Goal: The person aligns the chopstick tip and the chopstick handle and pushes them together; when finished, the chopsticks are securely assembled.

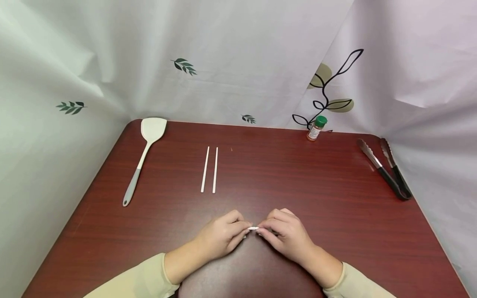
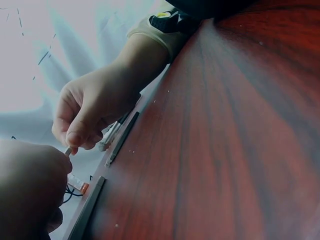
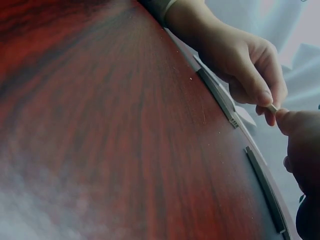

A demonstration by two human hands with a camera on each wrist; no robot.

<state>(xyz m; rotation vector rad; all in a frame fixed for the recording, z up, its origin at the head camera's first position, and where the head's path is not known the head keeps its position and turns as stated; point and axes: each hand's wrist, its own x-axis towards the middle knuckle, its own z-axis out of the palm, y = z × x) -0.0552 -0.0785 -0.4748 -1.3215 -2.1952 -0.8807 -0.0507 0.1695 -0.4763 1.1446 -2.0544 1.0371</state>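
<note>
Red wooden surface (image 1: 298, 178): two white sticks (image 1: 205, 169) down ahead; your left hand (image 1: 223, 232) and right hand (image 1: 287, 234) pinch one white piece (image 1: 253, 228), unplaced.

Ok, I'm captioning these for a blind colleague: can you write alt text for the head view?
A left hand and right hand pinch a small white piece between them over a dark red table. Beyond them lie two white sticks, with a spatula at left, a green-capped bottle near the far edge and tongs at right.
</note>
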